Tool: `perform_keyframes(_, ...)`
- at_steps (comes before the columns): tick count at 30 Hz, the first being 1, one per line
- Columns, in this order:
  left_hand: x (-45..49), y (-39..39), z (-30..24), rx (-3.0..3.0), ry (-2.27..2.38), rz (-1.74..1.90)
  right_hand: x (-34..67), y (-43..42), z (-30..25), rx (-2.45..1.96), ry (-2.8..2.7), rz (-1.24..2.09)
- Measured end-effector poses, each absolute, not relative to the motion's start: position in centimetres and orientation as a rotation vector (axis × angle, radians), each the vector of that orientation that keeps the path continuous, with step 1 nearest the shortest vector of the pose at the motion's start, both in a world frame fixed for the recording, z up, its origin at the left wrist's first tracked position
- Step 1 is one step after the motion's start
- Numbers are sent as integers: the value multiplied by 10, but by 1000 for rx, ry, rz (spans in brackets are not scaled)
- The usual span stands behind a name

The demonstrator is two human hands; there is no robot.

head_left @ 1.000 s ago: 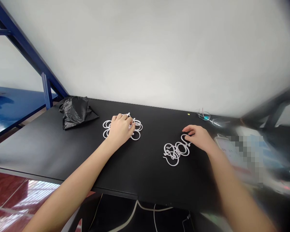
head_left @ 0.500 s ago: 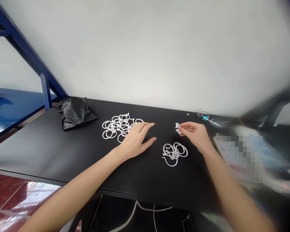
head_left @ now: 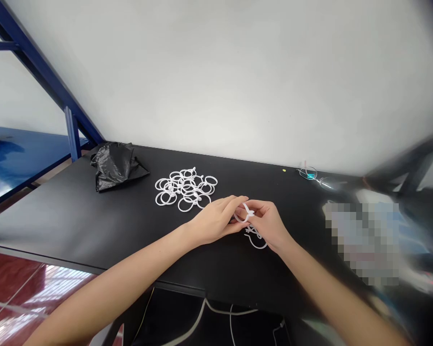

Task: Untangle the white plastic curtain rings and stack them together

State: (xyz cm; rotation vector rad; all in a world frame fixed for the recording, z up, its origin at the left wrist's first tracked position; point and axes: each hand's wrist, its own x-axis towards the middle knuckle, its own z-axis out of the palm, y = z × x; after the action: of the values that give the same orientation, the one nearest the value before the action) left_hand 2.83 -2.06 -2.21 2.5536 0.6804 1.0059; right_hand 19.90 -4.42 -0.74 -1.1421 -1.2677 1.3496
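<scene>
Between my two hands is a white plastic curtain ring (head_left: 250, 213) with a small knob on its rim. My left hand (head_left: 216, 220) grips its left side, fingers pressed together. From the right, my right hand (head_left: 269, 225) pinches it near the knob. Below them, partly hidden by my right hand, lies a small heap of similar rings (head_left: 259, 246); one in it is an open loop. A larger pile of white rings (head_left: 197, 197) sits on the black table (head_left: 130, 226), just beyond my left hand.
A crumpled black plastic bag (head_left: 113, 168) lies at the table's back left. Near the wall at the right are eyeglasses (head_left: 308, 174) and a yellow speck (head_left: 284, 170). A pixelated, blurred item (head_left: 364, 240) stands at the right. Cables (head_left: 193, 327) hang below the front edge.
My right hand has come left and down, bringing its white ring to the left hand. My left hand has moved right, away from the large pile, and now holds the ring too.
</scene>
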Motion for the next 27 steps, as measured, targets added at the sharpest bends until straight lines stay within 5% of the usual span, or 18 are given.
perform_keyframes(12, 16, -15, -18, 2391, 880, 726, 215, -45, -2, -877, -1807, 435)
perform_keyframes(27, -2, 9, -24, 2684, 1222, 868, 220, -39, -7, -1115, -1619, 573)
